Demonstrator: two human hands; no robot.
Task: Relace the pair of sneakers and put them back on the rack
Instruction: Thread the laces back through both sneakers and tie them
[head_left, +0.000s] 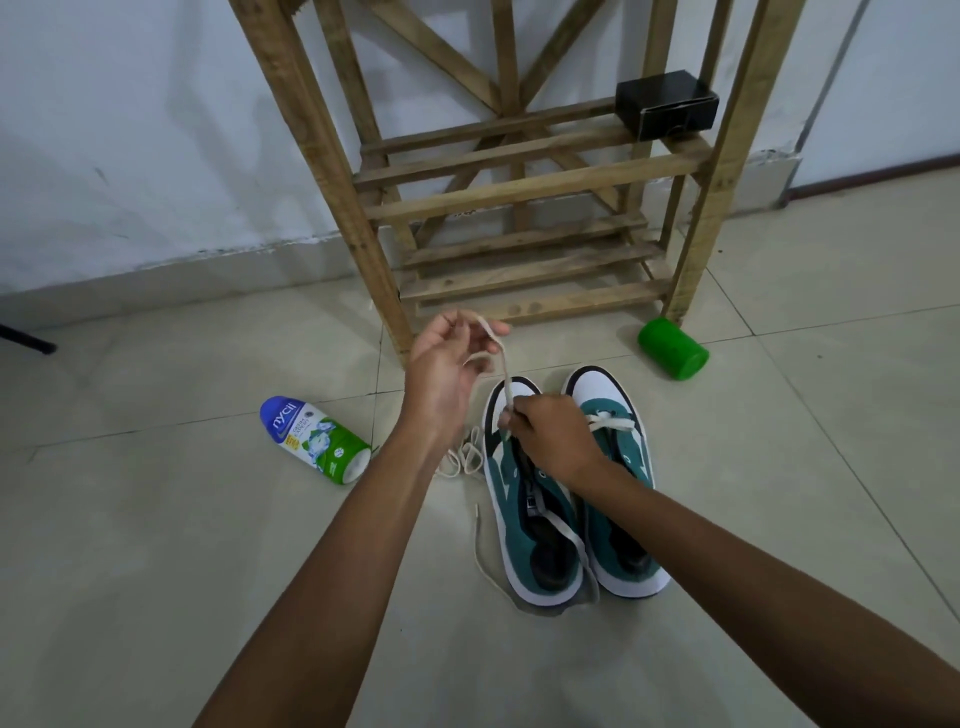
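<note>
The rack waits ahead; our sneakers sit together on the floor, light enough to lift by the heels. Left hand draws the limp lace up; right hand pinches it low.

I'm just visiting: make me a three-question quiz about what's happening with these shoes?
1. True or false: both sneakers already sit on the rack.
2. Which hand lifts the lace highest: A) left, B) right?
3. Fill in: the green cup lies on the floor by the rack's ____ front leg.

Key:
1. False; both sneakers stand on the floor.
2. A; the right hand pinches the lace low at the left sneaker.
3. Right.
</note>
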